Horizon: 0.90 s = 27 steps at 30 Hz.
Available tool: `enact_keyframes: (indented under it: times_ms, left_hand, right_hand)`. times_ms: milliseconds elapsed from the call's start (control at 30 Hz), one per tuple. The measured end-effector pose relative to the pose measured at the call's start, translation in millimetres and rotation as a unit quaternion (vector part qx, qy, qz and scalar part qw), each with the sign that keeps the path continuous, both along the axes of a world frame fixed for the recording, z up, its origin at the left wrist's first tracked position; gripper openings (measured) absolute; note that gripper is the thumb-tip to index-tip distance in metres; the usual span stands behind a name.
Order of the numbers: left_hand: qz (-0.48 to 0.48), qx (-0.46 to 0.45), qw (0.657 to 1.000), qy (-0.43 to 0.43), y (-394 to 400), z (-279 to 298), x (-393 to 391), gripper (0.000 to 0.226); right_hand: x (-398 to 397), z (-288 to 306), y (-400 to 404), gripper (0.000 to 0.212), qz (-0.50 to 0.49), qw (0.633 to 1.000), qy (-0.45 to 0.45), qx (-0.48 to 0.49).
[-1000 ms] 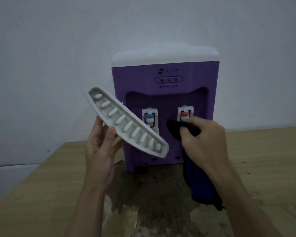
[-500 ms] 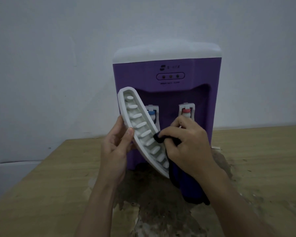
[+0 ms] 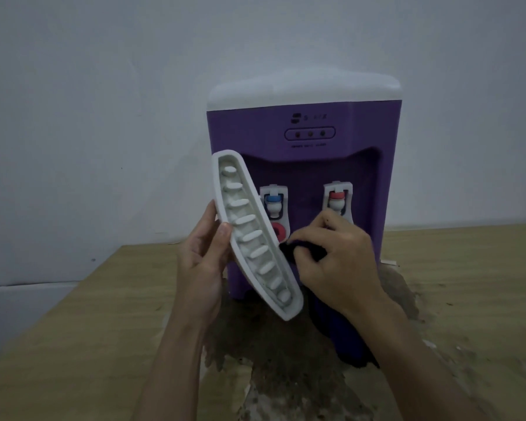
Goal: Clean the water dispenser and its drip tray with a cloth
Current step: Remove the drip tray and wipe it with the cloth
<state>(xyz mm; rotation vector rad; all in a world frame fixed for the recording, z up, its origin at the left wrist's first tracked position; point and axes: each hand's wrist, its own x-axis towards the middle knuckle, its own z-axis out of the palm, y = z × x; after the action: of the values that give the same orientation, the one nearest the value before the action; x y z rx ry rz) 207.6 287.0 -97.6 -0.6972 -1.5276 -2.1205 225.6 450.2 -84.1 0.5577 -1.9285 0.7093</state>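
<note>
Room around your hands is fair on the left and near side: the desk [image 3: 73, 323] runs bare and pale from its left edge toward you, with the wall [image 3: 104, 117] close behind its back edge. Straight ahead there is little room, since the purple water dispenser [image 3: 304, 123] stands upright near the back of the desk, and a dark, rough patch [image 3: 274, 354] spreads over the desk surface in front of and beside its base.

Your left hand [image 3: 199, 268] holds the white drip tray [image 3: 255, 238] up off the desk, tilted steeply so one end points up beside the blue tap [image 3: 273, 202] and the other end hangs low in front of the dispenser's base. The grip there is clamped on the tray: thumb on the near rim, fingers behind it.

Your right hand [image 3: 334, 262] sits just right of the tray, below the red tap [image 3: 336, 200], fingers curled tight around a bunched dark cloth [image 3: 304, 252]. The bunched part touches the tray's right rim at about mid-length, and the rest of the cloth hangs down below your wrist toward the desk. A red round part [image 3: 280, 233] shows behind the tray, under the blue tap.
</note>
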Motion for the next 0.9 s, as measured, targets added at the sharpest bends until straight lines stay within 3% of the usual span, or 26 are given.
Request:
enact_keyframes:
  times_ms: [133,233,333,433,633,767,900]
  left_hand:
    - [-0.023,-0.016,1.000,-0.007,0.8,0.4,1.1,0.042]
    - [-0.026,-0.040,0.999,-0.012,1.6,0.4,2.4,0.048]
    - [-0.026,-0.065,0.997,-0.012,3.0,0.7,4.0,0.051]
    - [-0.027,-0.080,0.996,-0.006,5.4,1.2,5.3,0.051]
    - [-0.013,-0.087,0.996,-0.008,2.3,-0.1,3.5,0.038]
    - [-0.021,-0.072,0.997,-0.017,1.5,-1.1,2.7,0.038]
    - [-0.022,-0.042,0.998,-0.046,3.2,-1.4,1.4,0.045]
  right_hand:
    - [7.6,11.3,-1.1,0.017,-0.011,0.993,0.032,-0.113]
    - [14.2,15.2,-7.7,0.019,-0.018,0.987,0.064,-0.143]
    - [18.1,12.3,-15.7,0.017,-0.021,0.989,0.081,-0.121]
    - [16.5,4.0,-24.8,0.011,-0.032,0.996,0.080,-0.029]
    - [10.8,-7.9,-26.1,0.025,-0.006,0.997,-0.020,0.072]
    - [4.4,-9.8,-22.6,0.012,0.008,0.996,-0.029,0.083]
    - [-0.4,-8.5,-17.3,0.013,0.063,0.998,-0.008,0.014]
